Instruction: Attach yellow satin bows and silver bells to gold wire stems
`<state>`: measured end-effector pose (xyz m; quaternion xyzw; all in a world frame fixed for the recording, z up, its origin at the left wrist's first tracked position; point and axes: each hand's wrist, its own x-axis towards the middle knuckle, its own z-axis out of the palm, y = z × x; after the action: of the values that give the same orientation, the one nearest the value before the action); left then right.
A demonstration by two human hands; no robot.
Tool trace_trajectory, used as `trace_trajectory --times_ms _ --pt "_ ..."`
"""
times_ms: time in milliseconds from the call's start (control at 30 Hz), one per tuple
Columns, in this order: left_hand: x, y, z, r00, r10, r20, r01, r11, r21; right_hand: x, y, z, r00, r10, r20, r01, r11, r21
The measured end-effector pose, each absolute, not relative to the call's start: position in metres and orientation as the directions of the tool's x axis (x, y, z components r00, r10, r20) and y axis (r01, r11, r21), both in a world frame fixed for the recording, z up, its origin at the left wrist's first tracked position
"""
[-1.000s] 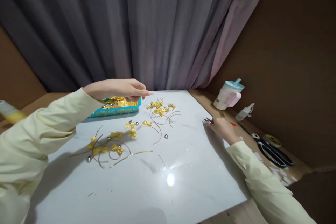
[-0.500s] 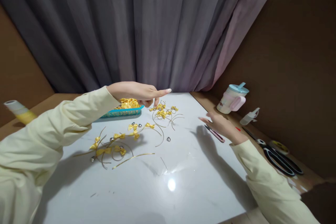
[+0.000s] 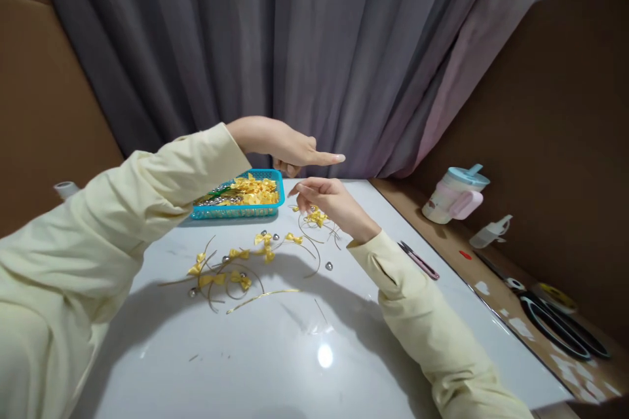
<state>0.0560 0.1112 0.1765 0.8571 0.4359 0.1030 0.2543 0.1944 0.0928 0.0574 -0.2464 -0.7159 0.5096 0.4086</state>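
Observation:
My left hand [image 3: 282, 143] is raised over the far part of the table, back of the hand toward me. One digit points right and the other fingers curl under; whatever they may hold is hidden. Just below and right of it is my right hand [image 3: 331, 201], its fingers loosely bent and apart, with nothing visible in them. Beneath the right hand lies a cluster of yellow ribbon bows [image 3: 318, 217] on thin gold wires. Nearer me is another group of yellow bows [image 3: 212, 279] on curved wires, with silver beads [image 3: 329, 266] around.
A blue basket [image 3: 236, 211] of yellow bows and silver beads stands partly behind my left sleeve. Pink-handled tweezers [image 3: 417, 260] lie at right. Beyond the table edge are a lidded cup [image 3: 455, 196], a small squeeze bottle [image 3: 490, 233], scissors [image 3: 555, 327] and a tape roll [image 3: 555, 298].
My right hand has moved left, from beside the tweezers to below my left hand. My left hand has risen slightly and stays in a similar pose. The camera view has shifted left.

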Motion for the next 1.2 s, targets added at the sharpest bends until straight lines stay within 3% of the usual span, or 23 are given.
trace_trajectory --times_ms 100,233,367,600,933,1100,1167,1200 --pt "0.042 0.111 0.190 0.552 0.809 -0.203 0.800 -0.446 0.400 0.201 0.090 0.057 -0.563 0.760 0.325 -0.062 0.353 -0.934" --pt "0.028 0.114 0.204 0.629 0.763 -0.151 0.728 -0.509 0.458 0.208 0.087 0.059 -0.601 0.729 0.327 -0.073 0.358 -0.931" --pt "0.023 0.119 0.215 0.682 0.720 -0.129 0.663 -0.534 0.525 0.197 0.088 0.060 -0.642 0.657 0.395 -0.248 0.309 -0.918" --pt "0.024 0.121 0.242 0.741 0.668 -0.071 0.630 -0.655 0.416 0.148 0.093 0.054 -0.656 0.626 0.422 -0.475 0.091 -0.875" --pt "-0.012 0.117 0.286 0.603 0.787 0.127 0.730 -0.609 0.310 0.182 0.080 0.063 -0.607 0.720 0.336 -0.396 0.093 -0.913" --pt "-0.036 0.114 0.267 0.586 0.807 -0.069 0.808 -0.576 0.124 0.210 0.073 0.066 -0.604 0.755 0.254 -0.292 0.086 -0.952" --pt "-0.046 0.114 0.251 0.563 0.814 -0.144 0.823 -0.537 0.184 0.218 0.071 0.067 -0.615 0.761 0.209 -0.238 0.074 -0.969" --pt "-0.051 0.114 0.243 0.602 0.789 -0.125 0.783 -0.552 0.287 0.222 0.070 0.067 -0.620 0.762 0.187 -0.213 0.067 -0.975"
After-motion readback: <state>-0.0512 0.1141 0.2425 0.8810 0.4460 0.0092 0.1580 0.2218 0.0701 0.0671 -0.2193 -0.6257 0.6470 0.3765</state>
